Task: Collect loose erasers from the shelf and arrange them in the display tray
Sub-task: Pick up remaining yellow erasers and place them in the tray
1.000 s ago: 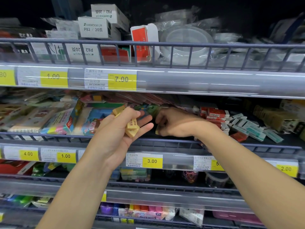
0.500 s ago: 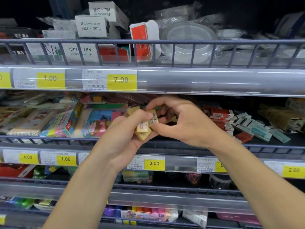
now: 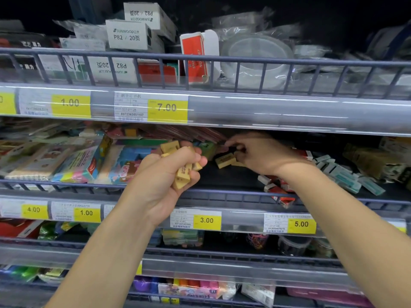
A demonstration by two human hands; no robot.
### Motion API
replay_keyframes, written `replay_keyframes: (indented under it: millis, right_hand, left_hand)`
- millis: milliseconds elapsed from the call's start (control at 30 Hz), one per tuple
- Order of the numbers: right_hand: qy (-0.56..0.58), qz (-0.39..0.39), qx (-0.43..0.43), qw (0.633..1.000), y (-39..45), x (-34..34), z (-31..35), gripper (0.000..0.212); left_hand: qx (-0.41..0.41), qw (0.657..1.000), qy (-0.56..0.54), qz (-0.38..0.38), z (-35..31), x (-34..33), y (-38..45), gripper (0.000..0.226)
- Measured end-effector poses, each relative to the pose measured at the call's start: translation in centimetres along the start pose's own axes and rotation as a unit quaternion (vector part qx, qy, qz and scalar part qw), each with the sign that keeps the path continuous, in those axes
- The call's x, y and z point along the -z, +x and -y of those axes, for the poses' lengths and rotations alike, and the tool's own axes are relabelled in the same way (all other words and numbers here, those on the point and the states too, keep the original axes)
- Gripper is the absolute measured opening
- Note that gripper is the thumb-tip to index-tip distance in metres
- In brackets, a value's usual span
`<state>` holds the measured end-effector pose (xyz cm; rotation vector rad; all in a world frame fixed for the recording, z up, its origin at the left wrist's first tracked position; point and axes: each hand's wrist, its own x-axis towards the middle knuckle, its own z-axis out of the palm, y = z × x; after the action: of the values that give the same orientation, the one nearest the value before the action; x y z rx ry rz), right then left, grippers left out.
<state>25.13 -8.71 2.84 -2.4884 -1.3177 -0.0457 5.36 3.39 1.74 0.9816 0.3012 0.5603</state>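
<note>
R hand [image 3: 258, 153] back on shelf; L hand [image 3: 164, 174] grips tan erasers [image 3: 183, 174]

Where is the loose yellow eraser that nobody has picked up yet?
The loose yellow eraser lies mid-frame on the dark middle shelf, beside the right hand, right of the left hand.

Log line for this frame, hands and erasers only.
left hand: grips bundle of tan erasers | right hand: reaching at loose tan eraser on shelf, grip unclear | display tray: not visible
</note>
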Motion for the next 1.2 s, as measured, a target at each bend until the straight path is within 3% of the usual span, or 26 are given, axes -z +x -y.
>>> replay_keyframes:
  millis: [167,300,367,433,533,600,767,867,1000,1133,1200]
  right_hand:
    - [-0.09,0.036,0.059,0.994,1.1,-1.7,0.4,0.039]
    - [-0.073,0.021,0.042,0.996,1.3,-1.8,0.4,0.036]
    - [-0.005,0.005,0.026,1.0,0.8,-1.6,0.5,0.035]
    - [0.136,-0.04,0.011,0.99,-0.1,-1.5,1.1,0.031]
    - [0.37,-0.129,0.026,0.92,-2.3,-1.8,2.9,0.027]
    - [0.422,-0.16,0.067,0.89,-3.9,-1.8,4.1,0.028]
    - [0.42,-0.165,0.113,0.885,-5.5,-2.4,6.2,0.031]
    - [0.434,-0.171,0.129,0.875,-5.7,-3.0,6.8,0.026]
    - [0.426,-0.157,0.147,0.879,-5.9,-3.0,6.2,0.028]
    - [0.39,-0.128,0.144,0.901,-5.7,-2.7,5.1,0.037]
    - [0.363,-0.105,0.146,0.914,-5.6,-2.2,4.8,0.039]
  left_hand:
    - [0.008,1.0,-0.025,0.003,0.1,0.1,0.1,0.016]
    - [0.004,0.999,-0.039,-0.008,0.2,-0.2,0.3,0.019]
    - [-0.004,0.999,-0.049,-0.016,0.2,-0.2,0.5,0.023]
    - [-0.017,0.998,-0.059,-0.023,0.3,-0.3,0.7,0.024]
    - [-0.033,0.996,-0.081,-0.027,0.7,-0.4,1.0,0.023]
    - [-0.039,0.995,-0.084,-0.027,0.9,-0.7,1.0,0.033]
    - [-0.051,0.997,-0.062,-0.004,1.8,-0.9,1.0,0.028]
    - [-0.06,0.997,-0.044,-0.003,1.9,-1.0,1.0,0.056]
    - [-0.058,0.998,-0.014,-0.008,1.5,-0.7,0.9,0.035]
    - [-0.073,0.997,0.006,-0.023,0.9,-0.7,0.8,0.074]
    - [-0.07,0.997,0.0,-0.03,0.8,-0.7,0.7,0.082]
